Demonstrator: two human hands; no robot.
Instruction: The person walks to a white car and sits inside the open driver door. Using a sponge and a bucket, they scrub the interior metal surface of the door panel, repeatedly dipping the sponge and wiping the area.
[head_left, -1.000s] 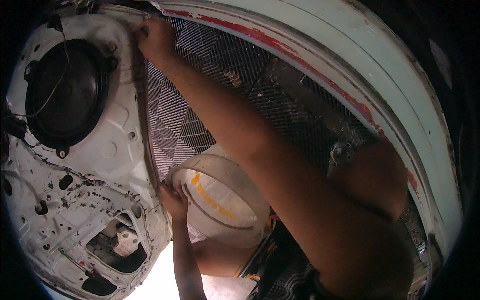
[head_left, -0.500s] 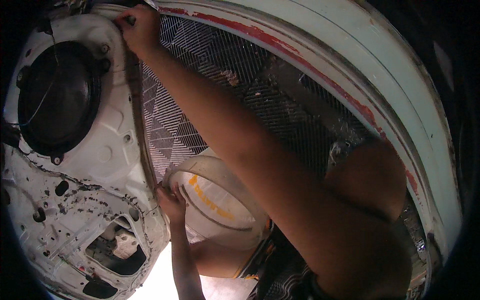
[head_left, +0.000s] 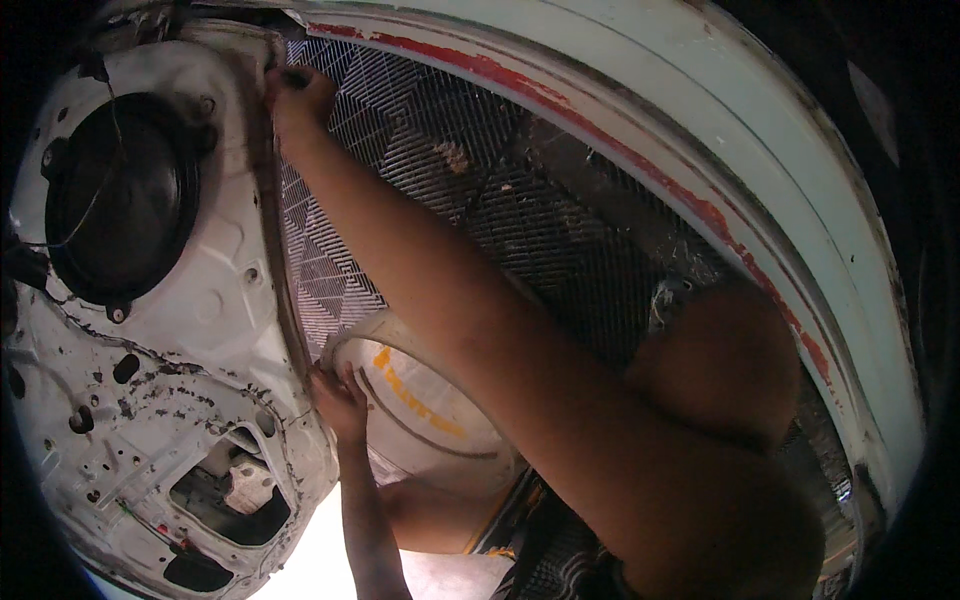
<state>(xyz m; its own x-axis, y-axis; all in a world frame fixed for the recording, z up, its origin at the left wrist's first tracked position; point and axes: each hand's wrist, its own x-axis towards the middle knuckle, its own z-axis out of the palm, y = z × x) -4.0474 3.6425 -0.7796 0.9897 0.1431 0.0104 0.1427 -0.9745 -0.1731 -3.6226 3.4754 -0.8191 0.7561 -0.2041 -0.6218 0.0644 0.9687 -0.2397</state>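
A bare white car door [head_left: 225, 320] with chipped paint stands on the left, a round black speaker [head_left: 125, 200] fixed in it. My right hand [head_left: 303, 110] is at the far part of the door's edge, its fingers curled together. A dark spot shows between thumb and finger; whether it is an object or a gap is unclear. Nearer to me, my left hand [head_left: 342, 405] grips the same edge, fingertips partly hidden against the metal. Beside it is an upturned translucent white bucket [head_left: 430, 390] with yellow marks, partly covered by my right arm.
Dark ribbed floor tiles [head_left: 400, 130] with small debris lie beyond the bucket. A pale curved car body panel [head_left: 700, 110] with a red worn strip borders the far and right sides. My bent knee [head_left: 720, 360] is at the right. Thin wires [head_left: 112, 110] hang across the speaker.
My right hand has slid a short way nearer along the door edge, its fingers still curled. My left hand stays at its place. The view has shifted slightly.
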